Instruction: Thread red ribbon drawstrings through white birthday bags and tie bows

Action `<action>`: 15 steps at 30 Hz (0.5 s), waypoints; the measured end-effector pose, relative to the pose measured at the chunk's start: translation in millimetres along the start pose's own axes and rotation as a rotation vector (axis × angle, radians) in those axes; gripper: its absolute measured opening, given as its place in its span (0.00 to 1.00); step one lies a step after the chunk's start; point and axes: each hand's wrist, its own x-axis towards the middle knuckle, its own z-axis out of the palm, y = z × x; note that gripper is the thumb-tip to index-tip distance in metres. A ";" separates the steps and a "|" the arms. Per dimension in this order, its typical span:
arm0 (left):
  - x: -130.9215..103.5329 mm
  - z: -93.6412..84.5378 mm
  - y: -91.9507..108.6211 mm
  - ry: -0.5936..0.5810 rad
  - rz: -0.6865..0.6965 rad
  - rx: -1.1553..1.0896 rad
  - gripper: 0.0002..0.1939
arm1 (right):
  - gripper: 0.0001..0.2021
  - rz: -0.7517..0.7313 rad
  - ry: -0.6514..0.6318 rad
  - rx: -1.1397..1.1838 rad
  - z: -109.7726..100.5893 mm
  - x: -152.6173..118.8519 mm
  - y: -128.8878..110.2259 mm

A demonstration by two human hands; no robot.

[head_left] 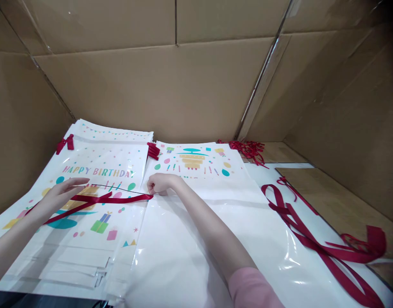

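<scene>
Left hand (66, 188), fingers extended, and right hand (160, 182), fingers curled (grips indiscernible), flank thin dark cord (119, 188) and flat, satiny red ribbon (127, 199) above a glossy printed bag (87, 237).

**Diffuse cool light, specular glare and wide-angle stretch**

Illum. mod. bright on the white plastic (190, 239), approx. even, apparently from above. Cardboard walls (119, 90) much dimmer, esp. far R; upper R corner falls to near-black. Soft shadows: one below the L hand (63, 192), across the printed stack (98, 149); another along the underside of the R forearm (212, 231). Specular glare: small white streaks on glossy plastic, lower R, plus glints along creases nr. centre. Lens distortion marked toward edges, w/ ribbon at lower R (376, 239) stretched. Focus adequate nr. centre, lettering (96, 172) legible; distant ribbon heap (249, 150) soft, strands merging. Hands show little motion blur.
</scene>
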 end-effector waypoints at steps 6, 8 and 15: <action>-5.1 5.0 4.4 -0.033 0.009 -0.090 0.33 | 0.12 0.003 0.011 0.000 -1.6 -3.7 -3.1; -6.1 5.5 5.7 -0.033 0.008 -0.106 0.34 | 0.12 0.000 0.011 -0.002 -2.2 -4.7 -3.8; -15.5 17.1 14.4 -0.106 0.073 -0.097 0.32 | 0.11 -0.014 0.023 -0.013 -1.4 -2.6 -4.0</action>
